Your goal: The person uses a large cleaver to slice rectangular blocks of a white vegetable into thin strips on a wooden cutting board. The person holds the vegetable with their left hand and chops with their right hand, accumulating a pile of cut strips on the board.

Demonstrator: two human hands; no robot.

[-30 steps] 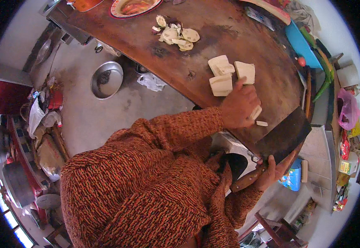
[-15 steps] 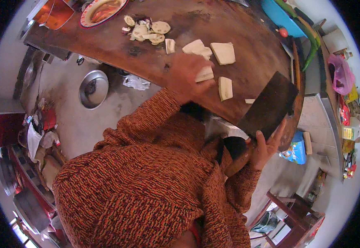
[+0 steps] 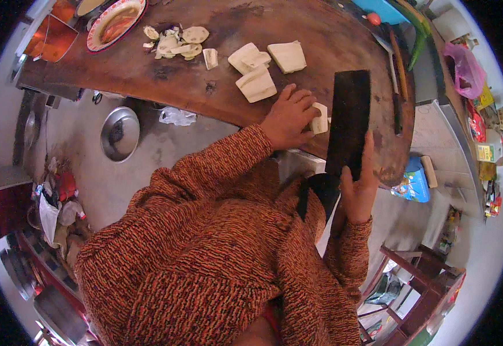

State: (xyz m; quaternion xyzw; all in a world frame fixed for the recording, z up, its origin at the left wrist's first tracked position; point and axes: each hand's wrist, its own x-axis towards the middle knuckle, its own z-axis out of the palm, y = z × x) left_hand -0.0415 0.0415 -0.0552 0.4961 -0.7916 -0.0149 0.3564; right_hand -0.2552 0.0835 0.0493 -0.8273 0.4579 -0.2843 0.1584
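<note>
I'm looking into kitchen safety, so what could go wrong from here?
The left hand is at a pale piece, close beside the cleaver in the right hand; a slip could cut that left hand. The piece also lies near the edge of the table, so a nudge might knock it off.

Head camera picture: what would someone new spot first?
Probably the big dark cleaver in the right hand, just right of a pale slice by the left hand. Next, maybe the orange-and-dark knitted sweater filling the lower middle. Then the bright pink bag near the right edge.
</note>
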